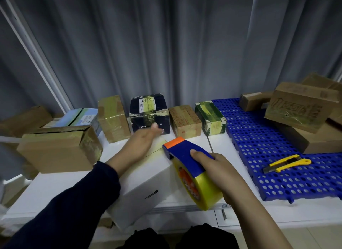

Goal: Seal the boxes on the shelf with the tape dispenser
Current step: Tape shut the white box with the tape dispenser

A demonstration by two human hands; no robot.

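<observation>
A white box (146, 185) lies tilted at the front of the white shelf (55, 189), with a strip of yellowish tape along its top seam. My right hand (218, 167) grips a blue and orange tape dispenser (187, 156) with a yellow tape roll, its orange head at the box's far right corner. My left hand (142, 139) lies flat with straight fingers on the far end of the box top, over the tape.
Behind stands a row of taped boxes: a brown one (112, 119), a black one (149, 113), a small brown one (185, 121) and a green one (211, 117). A large brown carton (59, 146) sits left. A blue perforated mat (262, 152) at right bears a yellow utility knife (286, 163) and stacked cartons (303, 108).
</observation>
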